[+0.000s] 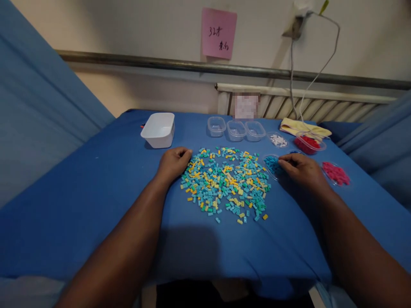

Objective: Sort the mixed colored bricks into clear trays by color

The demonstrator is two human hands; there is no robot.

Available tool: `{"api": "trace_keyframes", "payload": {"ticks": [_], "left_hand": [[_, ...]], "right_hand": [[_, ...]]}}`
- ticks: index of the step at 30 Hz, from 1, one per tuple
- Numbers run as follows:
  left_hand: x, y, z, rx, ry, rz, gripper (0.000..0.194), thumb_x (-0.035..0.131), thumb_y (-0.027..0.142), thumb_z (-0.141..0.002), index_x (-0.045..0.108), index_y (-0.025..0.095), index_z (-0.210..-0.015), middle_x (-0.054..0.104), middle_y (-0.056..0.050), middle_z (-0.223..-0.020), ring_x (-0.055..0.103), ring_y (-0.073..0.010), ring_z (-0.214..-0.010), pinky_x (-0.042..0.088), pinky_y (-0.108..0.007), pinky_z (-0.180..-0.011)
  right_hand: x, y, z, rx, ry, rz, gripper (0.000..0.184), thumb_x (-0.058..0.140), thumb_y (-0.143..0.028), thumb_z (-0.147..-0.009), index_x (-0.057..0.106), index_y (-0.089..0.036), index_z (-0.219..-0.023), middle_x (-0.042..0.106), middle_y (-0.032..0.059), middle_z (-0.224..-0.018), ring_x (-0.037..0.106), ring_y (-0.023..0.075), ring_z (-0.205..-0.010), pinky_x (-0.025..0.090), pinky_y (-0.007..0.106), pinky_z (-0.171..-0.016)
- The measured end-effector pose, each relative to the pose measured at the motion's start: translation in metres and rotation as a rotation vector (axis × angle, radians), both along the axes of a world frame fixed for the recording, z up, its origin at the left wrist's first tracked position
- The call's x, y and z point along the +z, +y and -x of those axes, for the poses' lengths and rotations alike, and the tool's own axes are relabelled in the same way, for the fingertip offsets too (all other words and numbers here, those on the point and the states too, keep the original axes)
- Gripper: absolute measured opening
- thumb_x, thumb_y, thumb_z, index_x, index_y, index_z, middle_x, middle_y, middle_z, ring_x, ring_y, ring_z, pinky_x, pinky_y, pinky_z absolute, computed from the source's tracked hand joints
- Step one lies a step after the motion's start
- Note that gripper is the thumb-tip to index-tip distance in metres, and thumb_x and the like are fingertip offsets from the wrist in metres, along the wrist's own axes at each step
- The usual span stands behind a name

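Observation:
A wide pile of small building bricks [224,182] in light blue, green, yellow and orange is spread over the blue cloth. At its upper left edge rests my left hand [173,163], fingers curled and thumb closed against them; anything inside is hidden. My right hand [303,170] is over the right rim of a clear tub of blue bricks [271,165]. Its thumb and forefinger are pinched together at that tub, and I cannot make out what they hold.
A white bin [159,130] stands at the back left. Three clear tubs [236,131] line the back. Rightward are tubs of white bricks [278,140], red bricks [308,143] and pink bricks [335,173], plus a yellow cloth [303,127]. A cable [335,47] hangs behind.

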State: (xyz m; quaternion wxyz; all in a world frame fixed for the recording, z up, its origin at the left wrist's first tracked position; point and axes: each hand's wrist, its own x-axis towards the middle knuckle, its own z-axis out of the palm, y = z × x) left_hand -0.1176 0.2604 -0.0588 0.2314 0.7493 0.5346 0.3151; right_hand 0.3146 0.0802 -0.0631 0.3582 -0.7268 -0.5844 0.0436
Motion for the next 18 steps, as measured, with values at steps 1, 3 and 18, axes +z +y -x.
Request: {"api": "trace_keyframes", "payload": {"ticks": [1,3,18], "left_hand": [[-0.001,0.0,0.0,0.0,-0.009,0.001,0.044,0.06,0.058,-0.097,0.078,0.019,-0.087,0.071,-0.002,-0.075,0.062,-0.0203,-0.075,0.036,-0.031,-0.064],[-0.003,0.001,0.0,0.001,-0.026,0.01,0.043,0.061,0.058,-0.097,0.078,0.019,-0.088,0.071,-0.003,-0.076,0.061,-0.0201,-0.075,0.036,-0.03,-0.064],[0.003,-0.005,-0.002,-0.003,-0.025,0.017,0.04,0.061,0.055,-0.095,0.078,0.019,-0.089,0.072,-0.004,-0.079,0.063,-0.0212,-0.077,0.039,-0.031,-0.066]], "right_hand": [[0.0,0.0,0.0,0.001,-0.014,0.005,0.037,0.066,-0.052,-0.094,0.084,-0.022,-0.106,0.082,0.0091,-0.1,0.074,0.0257,-0.086,0.058,0.04,-0.083],[-0.001,0.0,-0.001,0.007,-0.027,0.024,0.036,0.068,-0.051,-0.093,0.084,-0.022,-0.106,0.083,0.0094,-0.102,0.074,0.0264,-0.087,0.057,0.04,-0.083],[0.011,-0.007,0.013,0.062,-0.21,-0.01,0.03,0.064,-0.043,-0.096,0.084,-0.021,-0.103,0.081,0.012,-0.099,0.074,0.0299,-0.089,0.057,0.043,-0.081]]}}
